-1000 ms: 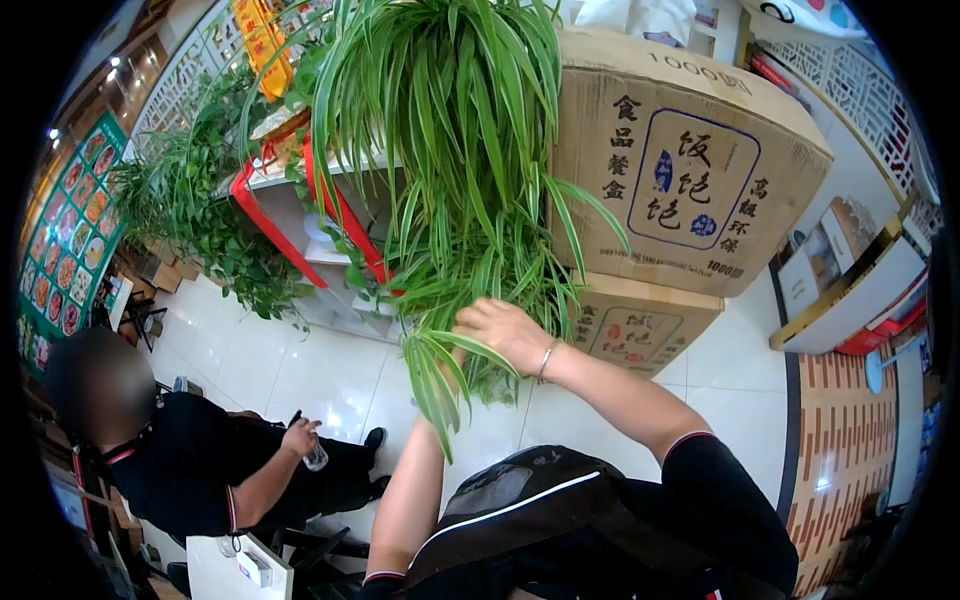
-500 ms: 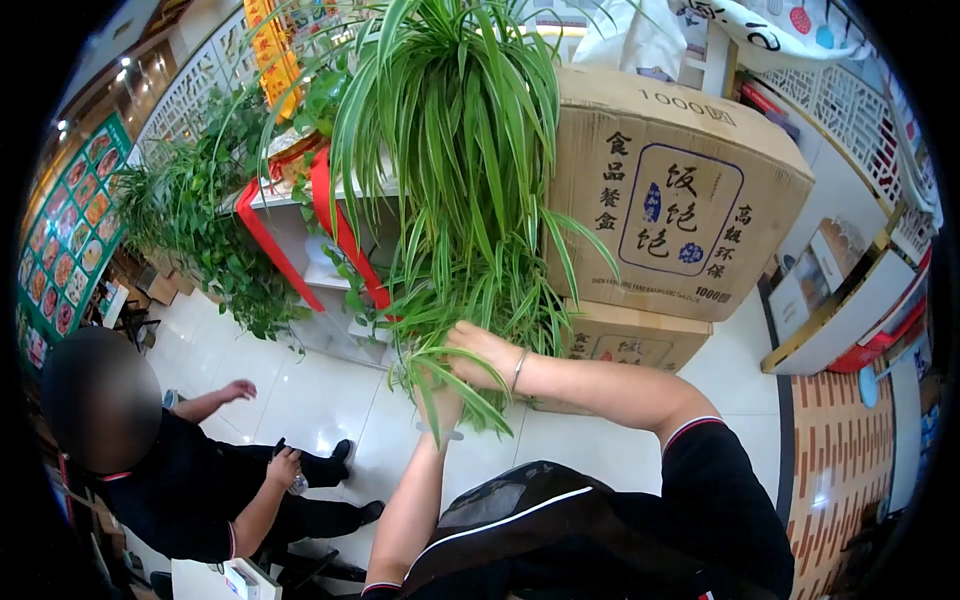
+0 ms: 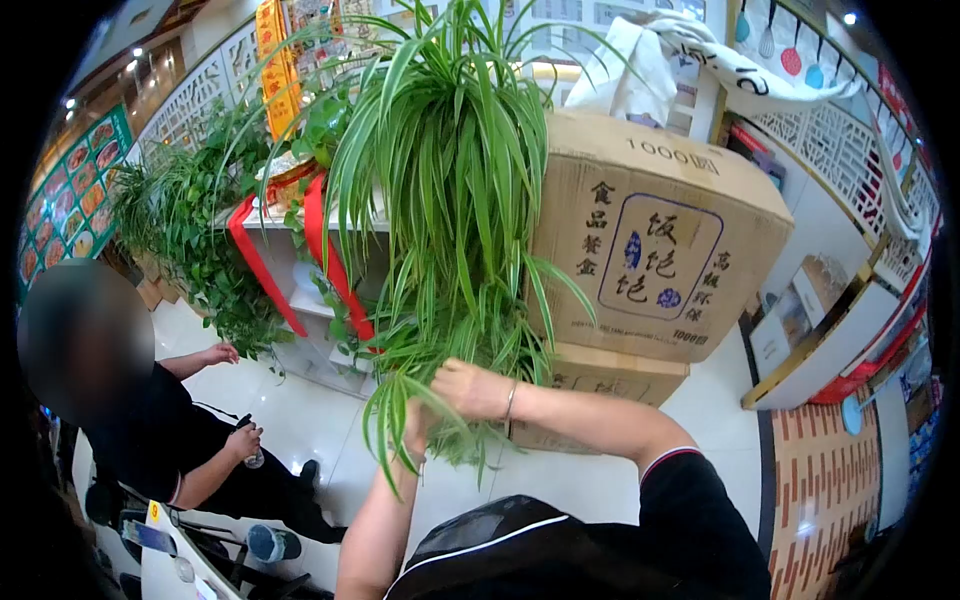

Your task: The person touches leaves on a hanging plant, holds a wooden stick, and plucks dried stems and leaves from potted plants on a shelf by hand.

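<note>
Spider plant (image 3: 450, 190): trails down mid-scene, between the red ribbon (image 3: 325, 250) on the left and the upper cardboard carton (image 3: 660, 240) on the right; its pot is hidden, so a hard pull might shift whatever supports it
Left hand (image 3: 412, 430): among the lowest leaves, which mask its fingers; its grip cannot be told
Right hand (image 3: 470, 390): curled narrow, just beside the left; whether it pinches a stem cannot be told
Trailing leaves: thin and crowded; tight twisting could crease or snap them; tangling could drag neighbours along
Carton side: leaves arch before its left edge; a sideways tug might scrape them
</note>
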